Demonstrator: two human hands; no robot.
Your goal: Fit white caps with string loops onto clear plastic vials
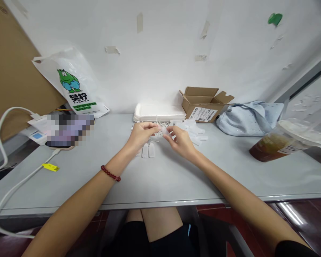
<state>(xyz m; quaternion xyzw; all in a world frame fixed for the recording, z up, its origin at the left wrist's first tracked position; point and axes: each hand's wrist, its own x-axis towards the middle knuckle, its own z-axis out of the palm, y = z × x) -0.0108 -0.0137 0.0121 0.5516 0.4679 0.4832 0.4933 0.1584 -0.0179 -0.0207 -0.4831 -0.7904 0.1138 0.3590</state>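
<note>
I see my left hand (141, 135) and right hand (179, 141) meeting over the grey table (160, 178), just in front of the stack of white trays (159, 112) at the wall. Both hands are pinched nearly closed, fingertips together on one small white tag (164, 131) with a thin white string (156, 125) running off it; the piece is too small for me to tell more. Directly in front of the trays, between my wrists, two more white tags (148, 150) lie flat on the table side by side. A loose heap of white tags (195, 132) sits just right of the trays' front edge, behind my right hand. My left wrist wears a red bead bracelet (111, 174). Right of the trays stands an open cardboard box (203, 103), then a pale blue bag (250, 116), then a lidded plastic cup (286, 141) lying tilted. Left of the trays a printed plastic bag (72, 87) leans on the wall, and a white cable (18, 185) trails across the table.
</note>
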